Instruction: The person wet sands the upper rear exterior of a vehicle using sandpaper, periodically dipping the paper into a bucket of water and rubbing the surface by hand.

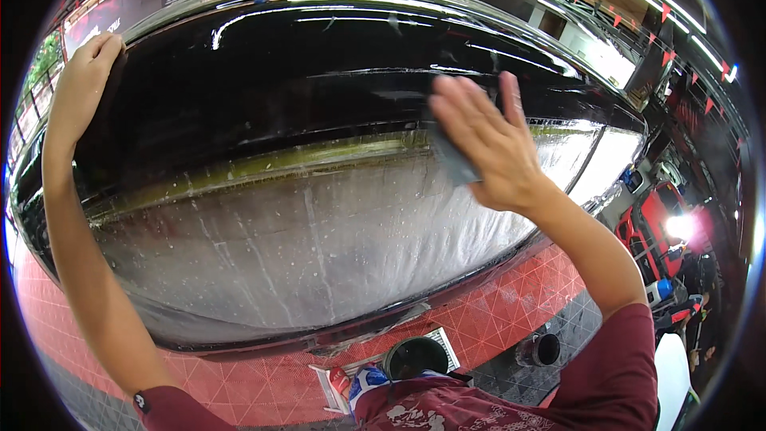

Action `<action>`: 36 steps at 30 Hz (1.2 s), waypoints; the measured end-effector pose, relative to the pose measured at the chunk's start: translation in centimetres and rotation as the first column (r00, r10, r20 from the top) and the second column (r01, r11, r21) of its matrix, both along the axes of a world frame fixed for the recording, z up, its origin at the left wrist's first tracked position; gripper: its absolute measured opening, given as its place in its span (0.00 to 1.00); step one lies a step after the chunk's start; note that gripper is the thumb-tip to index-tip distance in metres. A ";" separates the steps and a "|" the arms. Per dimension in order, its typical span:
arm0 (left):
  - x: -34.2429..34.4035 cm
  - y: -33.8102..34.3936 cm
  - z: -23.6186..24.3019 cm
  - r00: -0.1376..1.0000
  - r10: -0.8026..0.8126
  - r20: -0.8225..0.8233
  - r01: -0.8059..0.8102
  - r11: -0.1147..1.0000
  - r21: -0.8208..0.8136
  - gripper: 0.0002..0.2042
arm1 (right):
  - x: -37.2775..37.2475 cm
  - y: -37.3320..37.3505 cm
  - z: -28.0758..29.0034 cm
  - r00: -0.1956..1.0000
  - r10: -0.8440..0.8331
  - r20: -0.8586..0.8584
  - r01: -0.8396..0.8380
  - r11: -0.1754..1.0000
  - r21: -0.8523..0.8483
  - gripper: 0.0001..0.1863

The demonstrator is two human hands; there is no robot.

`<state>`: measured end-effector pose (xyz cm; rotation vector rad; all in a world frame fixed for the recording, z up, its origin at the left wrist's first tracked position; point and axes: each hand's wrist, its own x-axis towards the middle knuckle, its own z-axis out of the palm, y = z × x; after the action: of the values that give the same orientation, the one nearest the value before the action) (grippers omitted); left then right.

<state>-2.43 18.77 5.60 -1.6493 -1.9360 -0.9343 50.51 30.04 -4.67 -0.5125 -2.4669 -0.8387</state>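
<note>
A large curved car window (319, 215) fills the view, wet with soapy water and streaks, with dark tint film across its upper half. My right hand (487, 140) presses a grey flat squeegee card (448, 161) against the glass at the upper right. My left hand (84, 84) lies flat with fingers together on the dark upper left edge of the glass, holding nothing. Both forearms reach up from the lower edge in maroon sleeves.
Red tiled flooring (511, 311) runs under the car. A dark round bucket (415, 357) and a small black cup (546, 349) stand on the floor below. A red tool trolley (654, 231) is at the right. Strings of red pennants (630, 0) hang overhead.
</note>
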 end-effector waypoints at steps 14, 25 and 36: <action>0.7 1.4 -0.2 0.999 0.045 0.002 -0.045 0.997 0.062 0.17 | 5.8 1.8 -2.1 0.974 -0.075 -0.213 0.079 0.997 0.012 0.48; 0.8 1.2 0.1 0.999 -0.006 0.031 0.003 0.994 0.107 0.15 | 8.2 4.1 -3.3 0.930 -0.187 -0.317 0.198 0.980 0.003 0.53; -1.0 1.4 -1.0 0.999 -0.042 0.033 0.038 0.992 0.123 0.14 | 3.1 3.4 -4.3 0.778 -0.310 -0.547 0.295 0.948 -0.118 0.45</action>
<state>-3.45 20.18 4.60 -1.6169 -1.8353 -1.0830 53.57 33.47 -8.95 -1.0287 -1.8727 -0.6495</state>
